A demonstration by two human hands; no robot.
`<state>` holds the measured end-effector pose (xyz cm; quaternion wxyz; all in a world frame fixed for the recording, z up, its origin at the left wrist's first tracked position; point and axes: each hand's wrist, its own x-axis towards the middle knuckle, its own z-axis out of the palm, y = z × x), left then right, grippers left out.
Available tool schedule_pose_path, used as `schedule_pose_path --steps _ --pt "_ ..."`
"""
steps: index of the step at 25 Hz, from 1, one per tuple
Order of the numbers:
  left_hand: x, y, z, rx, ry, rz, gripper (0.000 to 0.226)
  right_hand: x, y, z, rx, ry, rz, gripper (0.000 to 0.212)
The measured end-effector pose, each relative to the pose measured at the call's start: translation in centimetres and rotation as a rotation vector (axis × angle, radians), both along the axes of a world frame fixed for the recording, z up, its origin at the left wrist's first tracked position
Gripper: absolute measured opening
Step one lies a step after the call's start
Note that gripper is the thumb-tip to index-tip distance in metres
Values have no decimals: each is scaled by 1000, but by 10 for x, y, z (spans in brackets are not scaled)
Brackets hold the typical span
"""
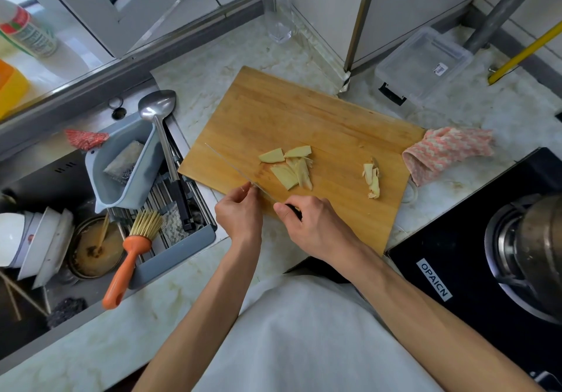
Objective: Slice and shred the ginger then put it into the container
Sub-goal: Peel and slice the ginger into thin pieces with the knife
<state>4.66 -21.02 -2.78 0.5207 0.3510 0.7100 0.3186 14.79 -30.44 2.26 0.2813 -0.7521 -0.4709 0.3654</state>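
1. Step in hand, as judged: the ginger slices (289,166) are cut but not yet shredded. They lie in a loose overlapping cluster near the middle of the cutting board (282,111), at least four flat pieces. A smaller heap of trimmings (372,180) sits well apart from them, toward the board's right end.

2. To do it well: gather the slices into a neat stack before cutting, flat faces down, so the stack does not slide. Fingertips tucked back; blade worked in thin parallel strokes along the grain. Thin strips look likely to scatter, so a sweep with the blade's flat would suit the transfer.

3. Right hand (307,224): curled tight around the dark handle of the knife (240,172), at the board's near edge. The blade runs from there up and left across the board, left of the slices and not touching them.

4. Left hand (238,210): fingers bent, fingertips pinched at the blade close to the handle. Whether it is wiping ginger off the steel or only steadying it cannot be told. It holds no ginger that can be seen.

5. Container (424,64): clear plastic, on the tabletop (213,57) beyond the board's far right corner, well apart from the ginger. Nothing visible inside.

6. Pink knitted cloth (447,151) lies touching the board's right end; it may get in the way of carrying shreds across.
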Motion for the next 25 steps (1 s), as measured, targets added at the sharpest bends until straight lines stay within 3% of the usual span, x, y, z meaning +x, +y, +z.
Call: schedule_pose_path --steps 25 --pt "-6 2 -17 33 -72 -31 16 2 3 -15 28 -12 -18 38"
